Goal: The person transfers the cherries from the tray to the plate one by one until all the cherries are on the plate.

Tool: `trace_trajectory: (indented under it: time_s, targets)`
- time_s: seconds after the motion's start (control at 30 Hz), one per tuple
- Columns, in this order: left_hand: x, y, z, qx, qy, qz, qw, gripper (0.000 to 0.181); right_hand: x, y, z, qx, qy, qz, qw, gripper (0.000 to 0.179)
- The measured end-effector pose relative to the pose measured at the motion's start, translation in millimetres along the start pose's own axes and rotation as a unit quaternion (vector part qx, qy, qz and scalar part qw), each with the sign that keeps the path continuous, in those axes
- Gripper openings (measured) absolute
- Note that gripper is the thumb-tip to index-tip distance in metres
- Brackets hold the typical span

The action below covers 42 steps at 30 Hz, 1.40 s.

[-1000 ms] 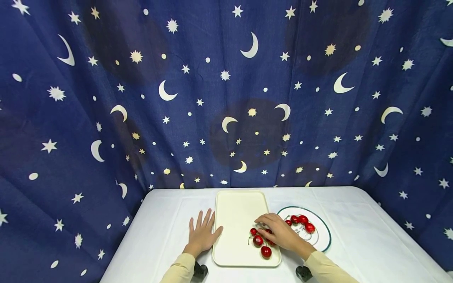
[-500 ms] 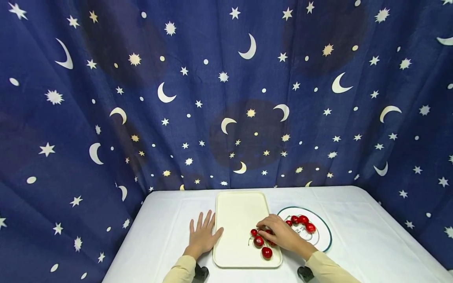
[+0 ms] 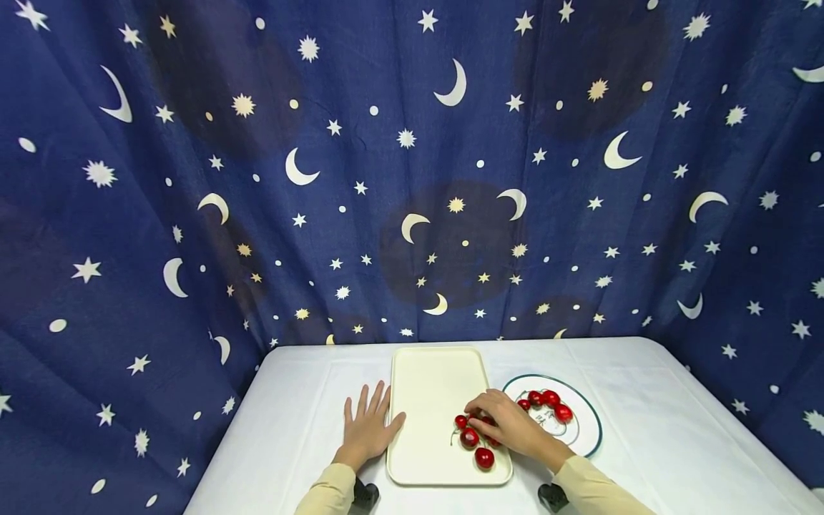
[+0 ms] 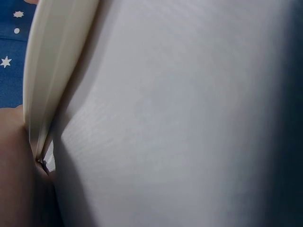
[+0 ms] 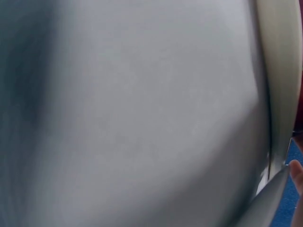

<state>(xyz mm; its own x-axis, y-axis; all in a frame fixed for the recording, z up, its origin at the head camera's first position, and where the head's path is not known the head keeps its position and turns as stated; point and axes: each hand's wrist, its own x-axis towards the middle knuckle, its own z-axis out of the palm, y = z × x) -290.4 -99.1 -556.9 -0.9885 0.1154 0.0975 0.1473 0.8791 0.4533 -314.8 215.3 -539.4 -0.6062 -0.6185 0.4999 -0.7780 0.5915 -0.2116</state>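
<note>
A cream rectangular tray [image 3: 431,379] lies on the white table, with several red cherries [image 3: 484,458] near its front right corner. My right hand [image 3: 511,425] reaches over the tray's right edge, fingers curled down around a cherry [image 3: 487,422] that they partly hide. More cherries lie right beside its fingertips, one dark red with a stem. My left hand [image 3: 367,429] rests with spread, straight fingers at the tray's left edge, its thumb over the rim. The left wrist view has the tray's side [image 4: 59,61] close up; the right wrist view catches a sliver of red cherry [image 5: 299,111].
To the right, partly behind my right forearm, stands a white plate [image 3: 587,422] with a green rim, bearing several cherries [image 3: 550,398]. White cloth covers the table [image 3: 290,400]. A dark blue curtain [image 3: 360,250] with moons and stars hangs behind it.
My right hand's fingers have curled in slightly among the cherries, and red now shows beneath the fingertips. The left hand stays put. The view has shifted a little.
</note>
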Motion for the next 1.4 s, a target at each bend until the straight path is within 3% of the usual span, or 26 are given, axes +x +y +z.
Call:
trace_trajectory:
  time_s: [0.33, 0.57, 0.87, 1.2, 1.4]
  targets:
    - [2.7, -1.9, 1.5, 0.01, -0.011, -0.007, 0.9999, 0.073, 0.9, 0.4, 0.6, 0.003, 0.013, -0.013, 0.9998, 0.017]
    - [12.7, -14.7, 15.7, 0.027, -0.001, -0.009, 0.9996, 0.075, 3.3, 2.0, -2.2, 0.043, 0.018, -0.01, 0.9989, 0.015]
    - [11.1, -14.6, 14.5, 0.029, -0.002, -0.011, 0.9995, 0.075, 2.8, 3.2, -5.9, 0.042, 0.084, -0.012, 0.9955, 0.021]
    - [9.5, -10.9, 12.6, 0.026, 0.008, -0.002, 0.9996, 0.076, -0.2, 5.3, -12.8, 0.011, 0.103, 0.073, 0.9919, 0.019]
    - [8.7, -11.2, 13.8, 0.028, 0.013, -0.002, 0.9995, 0.077, -3.9, 13.8, -15.1, -0.009, 0.117, 0.098, 0.9882, 0.017]
